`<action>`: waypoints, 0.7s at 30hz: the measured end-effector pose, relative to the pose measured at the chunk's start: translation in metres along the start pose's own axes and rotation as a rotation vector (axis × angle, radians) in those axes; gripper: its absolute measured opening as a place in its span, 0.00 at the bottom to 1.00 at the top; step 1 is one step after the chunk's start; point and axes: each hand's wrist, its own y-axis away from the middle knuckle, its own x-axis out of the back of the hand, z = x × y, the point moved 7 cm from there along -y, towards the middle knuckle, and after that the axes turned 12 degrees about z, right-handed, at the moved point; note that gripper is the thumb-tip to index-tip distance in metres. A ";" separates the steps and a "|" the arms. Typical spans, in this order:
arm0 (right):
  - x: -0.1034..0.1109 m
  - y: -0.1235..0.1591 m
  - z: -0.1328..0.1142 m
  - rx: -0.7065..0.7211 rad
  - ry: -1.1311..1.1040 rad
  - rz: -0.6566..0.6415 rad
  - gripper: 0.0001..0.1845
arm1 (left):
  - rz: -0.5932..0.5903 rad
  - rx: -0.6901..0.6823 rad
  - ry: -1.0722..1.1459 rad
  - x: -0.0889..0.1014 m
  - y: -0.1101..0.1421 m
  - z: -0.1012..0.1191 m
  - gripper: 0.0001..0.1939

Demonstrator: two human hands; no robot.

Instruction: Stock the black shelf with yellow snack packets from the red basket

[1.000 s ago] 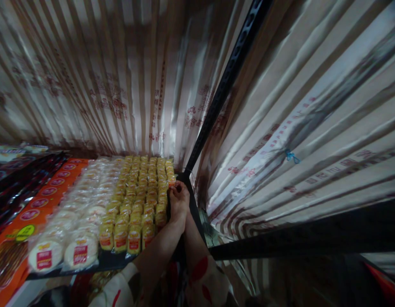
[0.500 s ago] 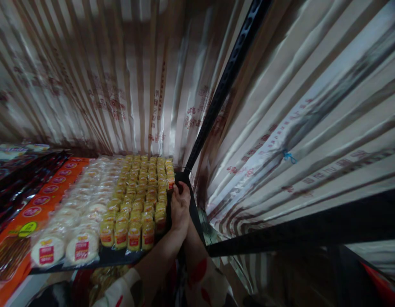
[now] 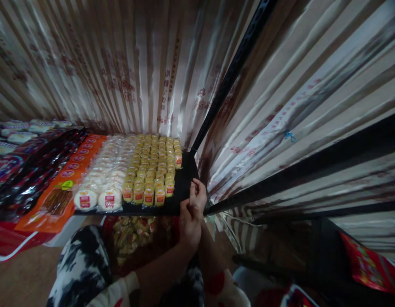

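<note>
Lowest and nearest, patterned trousers [image 3: 80,264] are seen at left, with a red container [image 3: 106,230] of loose yellowish packets [image 3: 133,234] beside them, under the shelf. A red packet [image 3: 370,264] is seen at lower right.

The left hand [image 3: 190,224] is held at the front right end of the black shelf [image 3: 184,183], grip partly closed, fingers bent in; whether anything is gripped cannot be told. The right hand [image 3: 199,195] is held just beyond it, overlapping in view, grip also curled, thumb and fingers close together; contents cannot be told.

Small yellow wrapped packets [image 3: 149,170] are lined up in rows on the shelf, left of both hands and apart from them; the rightmost row is short, at the back only. To their left, white round packets [image 3: 110,199] are set in two rows, then an orange packet [image 3: 61,187], then dark glossy packets [image 3: 34,170].

Behind, a black post [image 3: 229,76] is slanted across pleated, red-printed curtains [image 3: 146,64]; a blue tie [image 3: 290,135] is knotted on the right side.
</note>
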 end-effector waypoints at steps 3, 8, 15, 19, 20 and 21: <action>0.019 0.035 -0.004 0.143 0.070 0.027 0.19 | -0.016 0.015 0.103 0.024 0.024 -0.019 0.12; 0.028 0.102 0.012 0.226 0.229 -0.155 0.14 | -0.090 0.124 0.177 0.066 0.054 -0.062 0.08; -0.010 0.160 0.062 0.134 0.515 -0.667 0.15 | -0.065 0.242 -0.241 0.116 0.027 -0.155 0.07; -0.037 0.176 0.095 0.029 0.600 -0.889 0.15 | -0.020 0.275 -0.605 0.156 -0.016 -0.183 0.13; -0.043 0.180 0.101 0.013 0.590 -0.915 0.14 | 0.014 0.270 -0.651 0.167 -0.027 -0.184 0.14; -0.049 0.185 0.108 -0.002 0.575 -0.932 0.14 | 0.048 0.258 -0.695 0.176 -0.037 -0.183 0.14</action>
